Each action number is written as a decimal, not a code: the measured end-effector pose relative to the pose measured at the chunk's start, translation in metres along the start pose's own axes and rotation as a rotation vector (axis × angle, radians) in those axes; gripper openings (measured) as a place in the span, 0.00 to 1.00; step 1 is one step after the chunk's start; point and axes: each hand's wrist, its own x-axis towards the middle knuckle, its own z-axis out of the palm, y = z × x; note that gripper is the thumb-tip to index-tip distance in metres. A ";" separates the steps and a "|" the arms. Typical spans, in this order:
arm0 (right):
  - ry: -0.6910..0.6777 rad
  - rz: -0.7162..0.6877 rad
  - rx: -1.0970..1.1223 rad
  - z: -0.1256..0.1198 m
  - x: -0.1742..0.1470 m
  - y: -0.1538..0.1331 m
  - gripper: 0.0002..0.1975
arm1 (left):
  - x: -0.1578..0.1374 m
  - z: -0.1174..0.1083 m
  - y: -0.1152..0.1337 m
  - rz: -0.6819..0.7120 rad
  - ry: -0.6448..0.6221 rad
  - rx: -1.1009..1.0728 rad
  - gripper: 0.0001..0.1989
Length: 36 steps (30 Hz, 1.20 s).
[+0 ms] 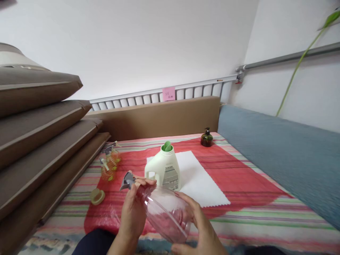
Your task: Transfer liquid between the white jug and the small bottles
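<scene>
A clear pinkish pump bottle (167, 212) with a grey pump head (128, 181) lies tilted between my two hands, its neck toward the upper left. My left hand (135, 207) is closed round the neck, just below the pump head. Around the wide lower body curls my right hand (200, 223), its fingers on top and thumb underneath. Right behind the bottle stands a pale green detergent jug (166, 166) with its mouth uncapped and a green spout inside. A light green cap (97, 196) rests to the left of my left hand.
The jug stands on a white sheet (202, 180) over red film (239, 173) and a striped cloth (289, 219). A dark green pump bottle (207, 138) stands at the back right. Orange-tinted bottles (108, 168) are at left, beside stacked brown cushions (39, 134). A blue-grey padded side (281, 148) borders the right.
</scene>
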 end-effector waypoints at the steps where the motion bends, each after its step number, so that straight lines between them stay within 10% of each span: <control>1: -0.004 -0.071 -0.056 -0.001 0.000 0.005 0.48 | -0.001 0.001 0.001 0.000 -0.011 -0.004 0.13; 5: -0.007 -0.049 0.009 0.002 -0.002 0.007 0.48 | -0.003 0.002 0.003 0.015 -0.043 0.009 0.11; 16: -0.180 0.756 1.038 0.018 0.009 -0.017 0.39 | -0.010 0.008 0.000 0.015 -0.068 0.034 0.08; 24: -0.010 0.316 0.935 0.031 -0.001 -0.004 0.54 | -0.007 0.006 0.007 0.058 0.003 0.027 0.10; 29: -0.190 0.494 0.941 0.026 0.001 0.008 0.35 | -0.007 0.004 0.007 0.064 -0.011 0.112 0.10; 32: -0.263 0.615 0.941 0.026 0.004 0.009 0.38 | -0.006 0.004 0.006 0.103 0.010 0.158 0.09; 36: -0.095 0.446 0.911 0.030 0.005 0.011 0.49 | -0.007 0.007 0.007 0.156 0.068 0.189 0.08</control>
